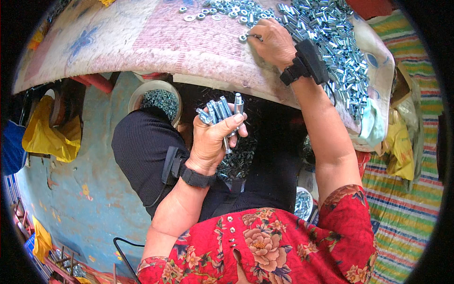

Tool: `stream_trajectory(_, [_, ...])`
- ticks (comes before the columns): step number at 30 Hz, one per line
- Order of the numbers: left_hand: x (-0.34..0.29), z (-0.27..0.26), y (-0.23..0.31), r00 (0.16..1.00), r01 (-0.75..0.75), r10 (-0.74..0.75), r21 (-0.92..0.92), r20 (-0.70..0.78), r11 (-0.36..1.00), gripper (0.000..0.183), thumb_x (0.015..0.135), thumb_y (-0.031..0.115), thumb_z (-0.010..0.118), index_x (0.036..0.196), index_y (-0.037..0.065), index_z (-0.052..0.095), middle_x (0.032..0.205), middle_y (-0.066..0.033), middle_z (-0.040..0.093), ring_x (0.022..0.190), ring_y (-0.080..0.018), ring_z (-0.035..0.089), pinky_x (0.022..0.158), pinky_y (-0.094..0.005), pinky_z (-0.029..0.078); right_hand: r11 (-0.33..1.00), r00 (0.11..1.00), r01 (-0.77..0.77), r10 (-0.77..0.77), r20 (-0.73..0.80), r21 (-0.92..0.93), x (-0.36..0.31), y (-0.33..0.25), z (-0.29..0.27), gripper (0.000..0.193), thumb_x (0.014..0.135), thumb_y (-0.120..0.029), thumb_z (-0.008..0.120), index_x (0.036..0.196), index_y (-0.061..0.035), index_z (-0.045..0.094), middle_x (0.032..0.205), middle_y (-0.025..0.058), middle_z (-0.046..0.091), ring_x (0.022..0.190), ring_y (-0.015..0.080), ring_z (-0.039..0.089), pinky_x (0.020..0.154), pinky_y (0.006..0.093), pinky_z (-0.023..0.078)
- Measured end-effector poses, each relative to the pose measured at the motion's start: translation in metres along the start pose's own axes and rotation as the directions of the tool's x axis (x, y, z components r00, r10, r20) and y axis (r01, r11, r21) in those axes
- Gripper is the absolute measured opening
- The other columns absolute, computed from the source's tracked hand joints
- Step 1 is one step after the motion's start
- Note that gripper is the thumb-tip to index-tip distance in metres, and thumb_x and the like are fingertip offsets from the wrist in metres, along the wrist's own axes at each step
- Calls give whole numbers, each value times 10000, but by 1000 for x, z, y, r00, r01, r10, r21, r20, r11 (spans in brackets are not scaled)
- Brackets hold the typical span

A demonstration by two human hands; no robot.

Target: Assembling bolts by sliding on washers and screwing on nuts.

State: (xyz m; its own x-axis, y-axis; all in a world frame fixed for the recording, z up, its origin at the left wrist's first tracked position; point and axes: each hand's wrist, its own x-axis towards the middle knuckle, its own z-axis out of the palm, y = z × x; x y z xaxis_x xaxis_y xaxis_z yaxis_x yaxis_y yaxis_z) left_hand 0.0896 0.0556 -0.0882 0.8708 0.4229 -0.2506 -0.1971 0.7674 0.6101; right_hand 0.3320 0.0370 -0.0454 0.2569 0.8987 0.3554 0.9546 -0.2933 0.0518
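My left hand (215,139) is raised over my lap and grips a bunch of silver bolts (218,112), their ends sticking up past my fingers. My right hand (273,41) reaches up onto the cloth-covered table (156,42), fingertips pinching a small silver washer (244,37) at the edge of a scatter of washers and nuts (222,10). Right of that hand lies a big heap of silver bolts and sleeves (331,38). Both wrists wear black bands.
A round bowl of dark metal parts (158,100) stands under the table edge by my left knee. Another small bowl of silver parts (302,203) sits by my right thigh. A yellow bag (47,137) lies on the blue floor at left; striped matting (406,213) at right.
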Motion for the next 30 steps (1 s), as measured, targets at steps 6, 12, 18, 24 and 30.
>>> stream_trajectory(6, [-2,1,0,1000,11,-10,39,-6,999,173,734,89,651,861,-3,578,737,-83,611,556,-132,589,366,-181,396,999,999,20,-18,44,-42,6,0,3,204,750,-209,602,827,-24,640,832,115,584,839,282,542,729,369,439])
stream_trajectory(12, [-2,3,-5,999,49,-49,60,-3,997,160,734,110,638,841,6,583,728,-74,605,554,-117,581,361,-172,383,1000,999,-14,13,33,18,5,8,4,212,744,-224,599,817,-29,643,781,126,584,768,283,560,694,375,453])
stream_trajectory(18, [-3,-2,-2,999,44,-44,42,1,998,188,734,59,647,894,9,561,770,-110,623,565,-149,599,372,-194,408,967,922,-138,205,-329,214,-16,38,-28,160,789,-179,606,827,-28,645,739,117,629,635,192,612,561,263,455])
stream_trajectory(24, [1,0,-6,997,77,-78,46,22,996,197,731,64,650,892,-4,559,757,-104,621,561,-147,598,369,-191,405,929,906,-267,332,-262,255,-76,28,-43,125,747,-155,624,762,-33,645,694,125,614,617,259,608,556,308,473])
stream_trajectory(30, [-1,0,-10,994,102,-105,79,27,992,197,730,71,649,891,5,559,748,-101,618,561,-149,598,370,-191,404,945,893,-267,317,-320,191,-87,30,-36,92,741,-134,619,742,-45,639,690,114,608,611,276,595,546,324,470])
